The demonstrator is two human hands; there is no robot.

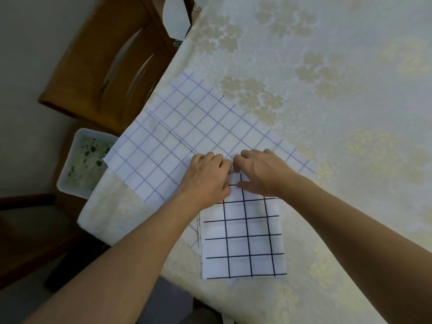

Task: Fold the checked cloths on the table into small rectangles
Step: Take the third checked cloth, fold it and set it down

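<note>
- Step in hand: probably a late fold of the dark cloth (245,235), a narrow folded strip near the table's (339,94) front edge. Its far end overlaps the blue cloth (187,127), which lies spread open.
- Next move likely calls for drawing the far edge back to the near edge, with corners matched.
- The left hand (205,176) and right hand (261,171) sit side by side, knuckles up. Their curled fingers and thumbs pinch that far edge.

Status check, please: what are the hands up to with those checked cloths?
Left hand and right hand pinch far edge of dark-checked cloth. Blue-checked cloth spread underneath, unfolded. Nothing in the way.
</note>
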